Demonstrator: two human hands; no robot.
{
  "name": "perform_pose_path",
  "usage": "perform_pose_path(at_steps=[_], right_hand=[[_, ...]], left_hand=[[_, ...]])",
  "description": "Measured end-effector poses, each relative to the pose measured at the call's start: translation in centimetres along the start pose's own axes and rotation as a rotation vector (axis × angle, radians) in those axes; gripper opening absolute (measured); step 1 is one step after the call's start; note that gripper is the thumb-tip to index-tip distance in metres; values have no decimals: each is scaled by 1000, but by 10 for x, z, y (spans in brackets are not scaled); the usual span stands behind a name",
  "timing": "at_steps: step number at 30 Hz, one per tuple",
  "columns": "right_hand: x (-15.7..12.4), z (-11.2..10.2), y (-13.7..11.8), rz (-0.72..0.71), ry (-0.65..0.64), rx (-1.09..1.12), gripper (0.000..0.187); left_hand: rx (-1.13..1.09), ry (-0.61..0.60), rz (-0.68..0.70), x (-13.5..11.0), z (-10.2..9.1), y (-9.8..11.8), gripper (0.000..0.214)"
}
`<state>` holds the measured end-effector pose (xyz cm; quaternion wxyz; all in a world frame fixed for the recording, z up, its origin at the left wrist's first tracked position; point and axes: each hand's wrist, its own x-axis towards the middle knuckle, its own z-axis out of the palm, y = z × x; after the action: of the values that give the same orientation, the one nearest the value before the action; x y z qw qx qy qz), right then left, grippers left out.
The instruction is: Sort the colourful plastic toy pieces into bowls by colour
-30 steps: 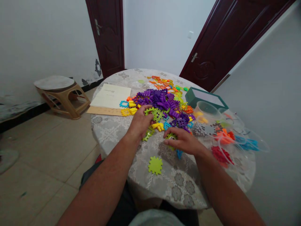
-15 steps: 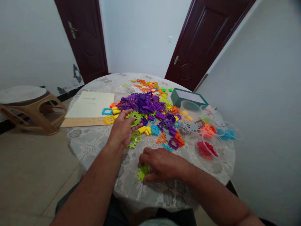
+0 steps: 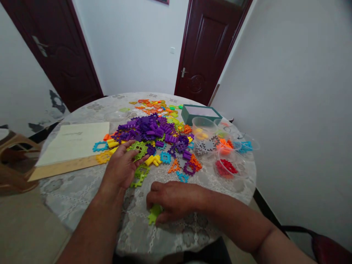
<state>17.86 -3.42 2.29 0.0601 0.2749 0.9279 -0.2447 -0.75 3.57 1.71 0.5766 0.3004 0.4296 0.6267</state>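
My left hand [image 3: 122, 167] lies flat with fingers spread on lime green interlocking pieces [image 3: 140, 148] at the near edge of a big pile of purple pieces [image 3: 150, 128]. More green pieces [image 3: 140, 175] lie just right of that hand. My right hand [image 3: 173, 200] is curled palm down over a flat lime green square piece [image 3: 154, 214] near the front of the round table [image 3: 82, 190], pressing on it. Yellow [image 3: 153, 160], blue [image 3: 165, 157] and orange [image 3: 174, 167] pieces lie between the two hands and the pile.
Clear plastic tubs [image 3: 205, 128] with sorted red [image 3: 225, 168], orange and blue pieces stand at the right. A teal box [image 3: 202, 112] sits behind them. A paper sheet [image 3: 73, 141] over a wooden ruler [image 3: 63, 167] lies left. A stool [image 3: 11, 161] stands at far left.
My right hand has come back from the pile toward the table's front and settled over the flat green piece. My left hand stays on the green pieces. The camera has swung right.
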Motion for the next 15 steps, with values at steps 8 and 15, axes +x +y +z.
perform_pose_path(at_steps=[8, 15], right_hand=[[-8, -2, 15, 49, -13, 134, 45], [-13, -6, 15, 44, -25, 184, 55]], left_hand=[[-13, -17, -34, -2, -4, -4, 45], [-54, -21, -25, -1, -9, -4, 45]])
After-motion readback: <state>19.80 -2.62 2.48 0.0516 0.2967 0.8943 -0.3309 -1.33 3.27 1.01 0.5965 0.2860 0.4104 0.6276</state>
